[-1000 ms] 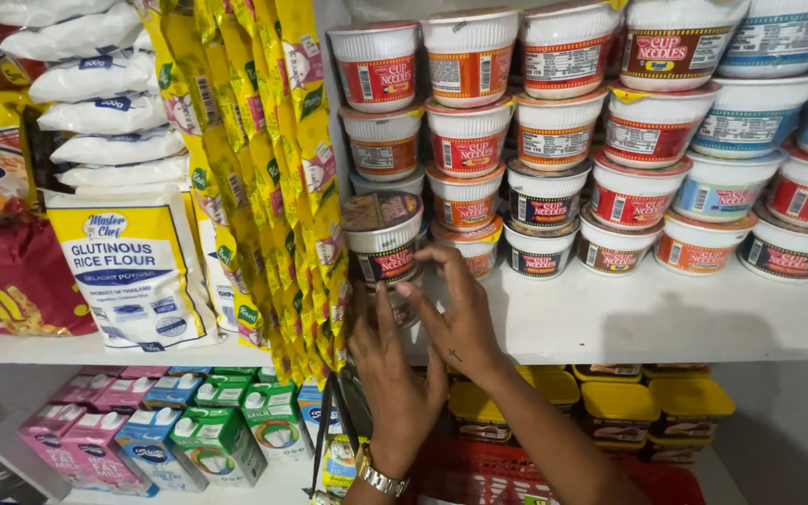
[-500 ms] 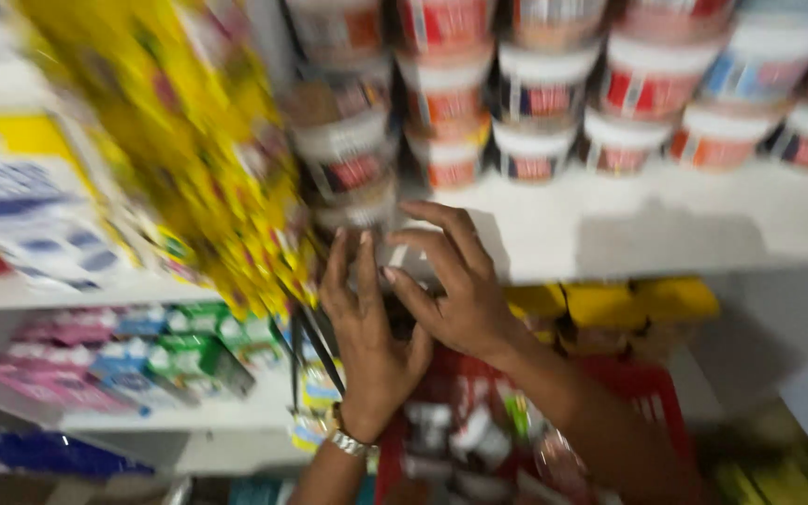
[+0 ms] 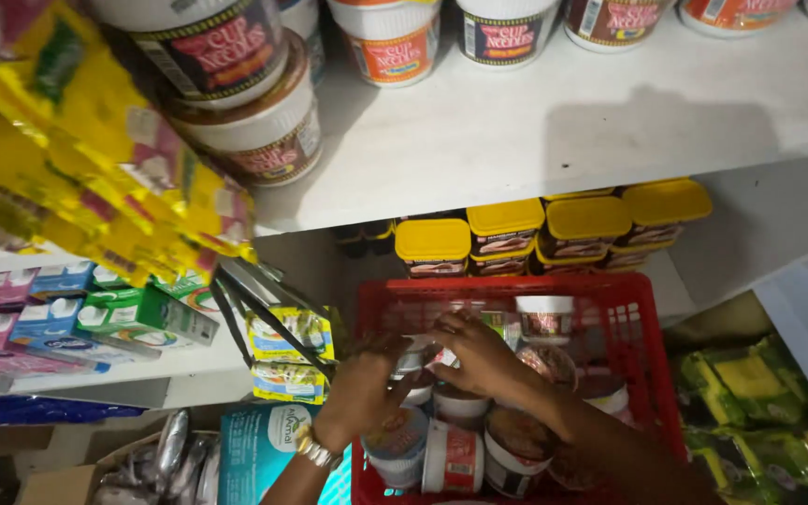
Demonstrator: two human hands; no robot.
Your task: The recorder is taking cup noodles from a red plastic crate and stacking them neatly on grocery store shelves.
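Note:
A red plastic basket below the shelf holds several noodle cups, some upright and some on their sides. Both my hands are down inside it. My left hand, with a metal band at the wrist, and my right hand curl from either side around a white noodle cup near the basket's back left. Most of that cup is hidden by my fingers. Another cup stands upright at the back of the basket.
A white shelf above carries stacked noodle cups. Yellow sachet strips hang at the left. Yellow-lidded tubs stand behind the basket. Small boxes line the left shelf, and green and yellow packets lie at the right.
My hands have dropped from the upper shelf's edge into the red basket, and the view has tilted down with them.

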